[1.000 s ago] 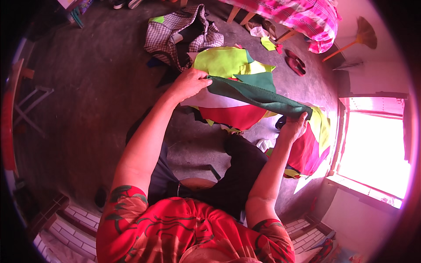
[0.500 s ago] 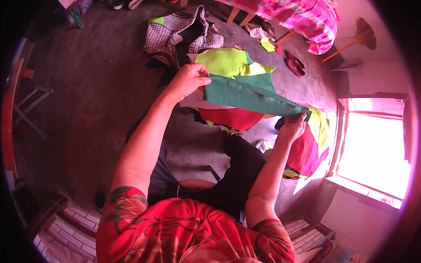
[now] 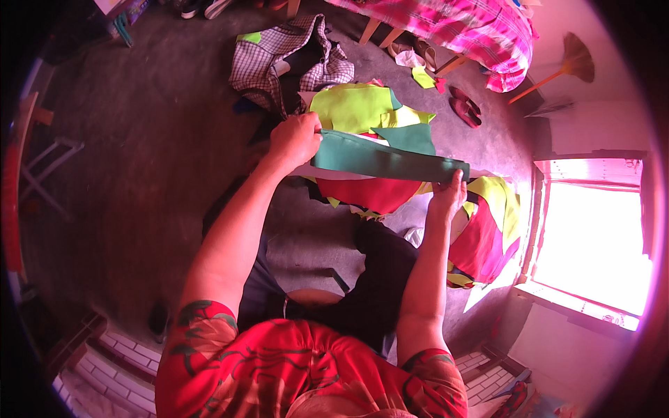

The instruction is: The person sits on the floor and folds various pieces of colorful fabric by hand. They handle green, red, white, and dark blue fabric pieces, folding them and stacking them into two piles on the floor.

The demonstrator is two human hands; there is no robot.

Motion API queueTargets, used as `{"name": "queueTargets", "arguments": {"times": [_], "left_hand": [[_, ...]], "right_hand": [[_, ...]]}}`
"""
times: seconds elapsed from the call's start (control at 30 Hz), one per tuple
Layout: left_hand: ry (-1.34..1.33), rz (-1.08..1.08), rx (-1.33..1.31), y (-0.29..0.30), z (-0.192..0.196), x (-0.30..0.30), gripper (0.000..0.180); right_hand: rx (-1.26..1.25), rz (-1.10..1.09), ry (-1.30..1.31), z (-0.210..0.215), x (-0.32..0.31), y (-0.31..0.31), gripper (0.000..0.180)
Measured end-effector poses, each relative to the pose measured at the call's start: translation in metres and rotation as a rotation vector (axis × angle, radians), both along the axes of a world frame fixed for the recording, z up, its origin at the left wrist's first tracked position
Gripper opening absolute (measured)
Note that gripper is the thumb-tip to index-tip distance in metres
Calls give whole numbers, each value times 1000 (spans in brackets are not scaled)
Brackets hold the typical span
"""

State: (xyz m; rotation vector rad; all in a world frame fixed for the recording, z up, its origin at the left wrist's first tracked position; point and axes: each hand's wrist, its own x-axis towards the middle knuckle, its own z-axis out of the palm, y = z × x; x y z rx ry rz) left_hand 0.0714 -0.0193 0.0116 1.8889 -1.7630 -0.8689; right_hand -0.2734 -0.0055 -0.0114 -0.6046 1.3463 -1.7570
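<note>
Green cloth strip (image 3: 380,155) stretched between our fingers (image 3: 315,125)

The fingers of our left hand (image 3: 294,143) are closed on the strip's left end, and those of our right hand (image 3: 447,198) pinch its right end. It dips slightly toward the right fingers. Just beyond it we see a lime-green cloth piece (image 3: 352,108); on its near side, a red cloth piece (image 3: 373,195). Right of our right fingers lies a red-and-yellow cloth pile (image 3: 491,233). Farther past the left fingers is a checked fabric bundle (image 3: 258,70); past the right, dark red shoes (image 3: 463,110).
</note>
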Motion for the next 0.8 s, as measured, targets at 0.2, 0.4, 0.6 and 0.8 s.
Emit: {"name": "queueTargets", "arguments": {"times": [0.2, 0.4, 0.6, 0.8], "left_hand": [[-36, 65, -2, 0, 7, 0, 18], [-50, 98, -114, -1, 3, -7, 24], [-198, 88, -67, 0, 10, -9, 29], [-220, 31, -74, 5, 7, -5, 23]], "right_hand": [[-53, 114, 112, 15, 15, -45, 20], [14, 101, 280, 5, 10, -108, 25], [224, -94, 869, -40, 3, -129, 55], [25, 174, 1635, -31, 74, -85, 64]]}}
